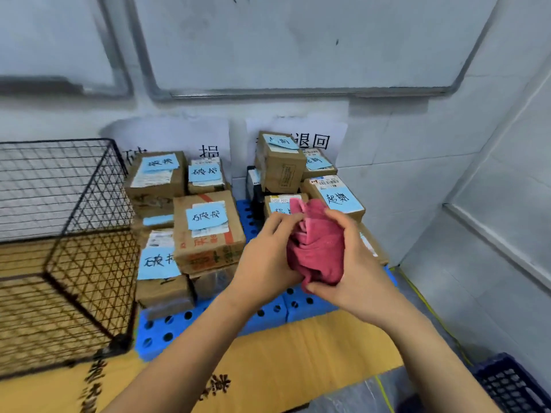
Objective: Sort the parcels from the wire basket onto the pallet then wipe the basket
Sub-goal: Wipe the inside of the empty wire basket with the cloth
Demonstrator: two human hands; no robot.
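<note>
A crumpled pink cloth (317, 248) is bunched between both hands above the blue pallet (268, 315). My left hand (265, 257) grips it from the left, my right hand (354, 269) wraps it from the right and below. The black wire basket (59, 234) stands at the left with nothing visible inside. Cardboard parcels with blue handwritten labels sit on the pallet in two groups: a left stack (205, 231) and a right stack (286, 165). My hands hide part of the right group.
Flattened yellow cardboard (298, 365) covers the floor in front of the pallet. A dark blue plastic crate (512, 386) sits at the bottom right. White paper signs (310, 135) hang on the wall behind the parcels. A wall corner closes the right side.
</note>
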